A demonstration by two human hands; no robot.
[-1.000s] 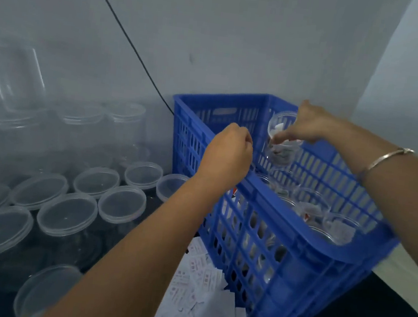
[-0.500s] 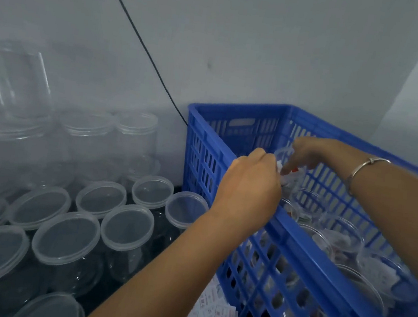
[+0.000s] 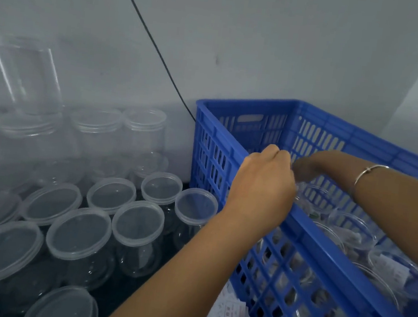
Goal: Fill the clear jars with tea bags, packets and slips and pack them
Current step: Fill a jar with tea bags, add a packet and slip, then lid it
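Head camera, close, looking down at crate [image 3: 323, 251]

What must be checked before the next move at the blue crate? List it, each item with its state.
1. Grip of the right hand on the clear round plastic jar: cannot tell, blurred.
2. The left hand over the near rim of the blue slatted plastic crate: ok; whether it holds anything, cannot tell.
3. The open clear jars in the crate filled: ok, packets show inside.
4. Those jars lidded: not ok, tops look open.
5. Printed white paper slips beside the crate: ok.
6. Lidded clear jars on the left upright: ok.
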